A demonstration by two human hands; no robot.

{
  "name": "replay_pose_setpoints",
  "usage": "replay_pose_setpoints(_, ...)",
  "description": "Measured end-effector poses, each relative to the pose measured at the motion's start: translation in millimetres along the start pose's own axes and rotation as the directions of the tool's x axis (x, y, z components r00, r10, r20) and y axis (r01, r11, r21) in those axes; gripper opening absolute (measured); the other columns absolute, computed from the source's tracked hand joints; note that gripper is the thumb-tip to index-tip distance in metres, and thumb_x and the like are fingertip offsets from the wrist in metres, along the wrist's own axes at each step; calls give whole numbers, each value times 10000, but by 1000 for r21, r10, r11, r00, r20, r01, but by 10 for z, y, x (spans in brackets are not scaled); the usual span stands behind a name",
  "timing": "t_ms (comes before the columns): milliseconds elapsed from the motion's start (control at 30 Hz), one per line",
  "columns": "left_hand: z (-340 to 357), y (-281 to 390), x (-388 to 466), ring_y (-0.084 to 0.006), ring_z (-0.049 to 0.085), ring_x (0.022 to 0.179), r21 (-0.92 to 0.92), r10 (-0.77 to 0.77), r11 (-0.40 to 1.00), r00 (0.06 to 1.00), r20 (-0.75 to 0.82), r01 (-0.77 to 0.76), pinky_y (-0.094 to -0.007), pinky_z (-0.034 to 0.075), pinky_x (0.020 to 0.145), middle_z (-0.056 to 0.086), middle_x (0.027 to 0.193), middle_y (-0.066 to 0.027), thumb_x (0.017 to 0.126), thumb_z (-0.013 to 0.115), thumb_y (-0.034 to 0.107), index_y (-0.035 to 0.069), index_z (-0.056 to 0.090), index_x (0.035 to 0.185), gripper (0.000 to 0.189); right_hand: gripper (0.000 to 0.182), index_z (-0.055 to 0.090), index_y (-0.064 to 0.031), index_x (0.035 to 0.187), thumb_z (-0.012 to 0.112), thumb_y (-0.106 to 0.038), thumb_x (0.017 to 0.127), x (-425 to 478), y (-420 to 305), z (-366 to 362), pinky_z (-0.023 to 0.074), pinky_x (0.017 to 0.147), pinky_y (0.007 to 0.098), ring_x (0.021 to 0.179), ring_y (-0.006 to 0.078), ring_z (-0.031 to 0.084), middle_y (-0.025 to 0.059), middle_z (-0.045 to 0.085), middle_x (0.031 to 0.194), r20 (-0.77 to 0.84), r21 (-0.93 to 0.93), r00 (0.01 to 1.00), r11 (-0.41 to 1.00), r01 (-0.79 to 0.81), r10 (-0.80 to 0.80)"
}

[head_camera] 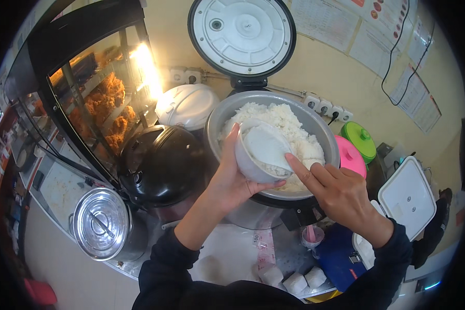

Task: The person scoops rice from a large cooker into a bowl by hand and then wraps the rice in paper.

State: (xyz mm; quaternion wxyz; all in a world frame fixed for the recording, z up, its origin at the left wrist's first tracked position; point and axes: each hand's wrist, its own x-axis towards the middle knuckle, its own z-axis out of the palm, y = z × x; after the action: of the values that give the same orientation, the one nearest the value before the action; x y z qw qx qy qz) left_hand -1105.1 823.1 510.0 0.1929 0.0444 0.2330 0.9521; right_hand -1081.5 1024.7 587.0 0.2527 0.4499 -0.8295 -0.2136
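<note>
My left hand holds a white bowl tilted above an open rice cooker. In the bowl lies white rice, with the flat white blade of a rice paddle pressed over it. My right hand grips the paddle, its index finger extended along it; the handle is hidden in the hand. Under both hands, a heap of cooked rice fills much of the metal inner pot. The cooker's round lid stands raised behind the pot.
At left are a lit display case with fried chicken, a black closed cooker and a lidded steel pot. Several white wrapped packets lie at the counter's front edge. Right of them stand a small cup and a blue cooler box, lid raised.
</note>
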Motion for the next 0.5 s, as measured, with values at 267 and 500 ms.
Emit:
replay_pose_setpoints(267, -150, -115, -229, -519, 428, 1161, -155, 221, 969, 959, 176, -194, -539, 550, 742, 356, 1395, -177, 830, 270, 737, 160, 257, 1416, 822, 392, 491, -76, 1312, 450, -120, 925, 117, 68, 77, 410, 694, 267, 758, 151, 525, 84, 523, 878, 31, 910, 803, 315, -269, 596)
replay_pose_setpoints(500, -99, -263, -580, -269, 493, 1178, 201, 339, 918, 939, 52, -342, -448, 468, 904, 417, 1358, -124, 889, 306, 644, 104, 350, 1367, 722, 352, 568, -88, 1243, 536, -69, 893, -202, -799, 348, 444, 618, 261, 615, 131, 492, 107, 588, 732, -70, 920, 850, 363, -147, 522)
